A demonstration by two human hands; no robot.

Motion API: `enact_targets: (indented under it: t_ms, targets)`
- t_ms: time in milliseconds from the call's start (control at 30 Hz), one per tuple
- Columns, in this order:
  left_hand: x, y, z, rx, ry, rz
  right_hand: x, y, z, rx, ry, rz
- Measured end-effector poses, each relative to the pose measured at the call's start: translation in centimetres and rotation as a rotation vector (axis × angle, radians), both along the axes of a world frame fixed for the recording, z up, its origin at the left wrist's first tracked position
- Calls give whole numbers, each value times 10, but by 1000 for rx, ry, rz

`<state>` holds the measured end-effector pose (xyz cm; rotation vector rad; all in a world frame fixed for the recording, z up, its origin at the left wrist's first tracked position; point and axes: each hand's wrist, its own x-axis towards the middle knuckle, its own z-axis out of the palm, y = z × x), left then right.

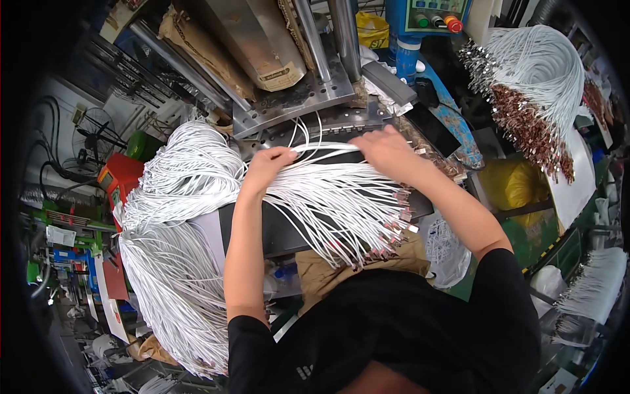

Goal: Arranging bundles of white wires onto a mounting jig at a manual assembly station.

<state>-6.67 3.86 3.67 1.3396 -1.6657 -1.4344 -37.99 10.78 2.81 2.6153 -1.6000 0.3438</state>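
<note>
Two hands sorting white cables [341, 197]
Left hand [268, 165] and right hand [387, 150] each pinch, seemingly, a few strands stretched between them.

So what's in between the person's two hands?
In the head view, a few white cables stretch straight from the left hand to the right hand, over the metal fixture plate.

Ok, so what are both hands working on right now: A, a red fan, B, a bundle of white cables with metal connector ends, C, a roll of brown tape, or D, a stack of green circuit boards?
B: the left hand and right hand both rest on the fanned-out white cables, pinching a few strands stretched between them, and the cables' metal connector ends hang toward the person.
</note>
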Motion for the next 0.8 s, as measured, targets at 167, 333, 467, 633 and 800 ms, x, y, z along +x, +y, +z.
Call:
enact_targets:
  t_ms: [167, 333, 467, 633, 800]
  targets:
    - [-7, 6, -4, -226, -223, 11, 8, 9, -2, -35, -118, -106]
    - [-1, 5, -10, -391, -36, 131, 25, -9, -18, 63, -363, -63]
    - [-25, 27, 11, -551, -339, -9, 24, 4, 14, -234, -21, -251]
    - [-61, 45, 90, -366, -683, -153, 17, 17, 18, -84, -198, 38]
    - [-64, 80, 26, 368, 56, -382, 22, 28, 7, -164, -237, 273]
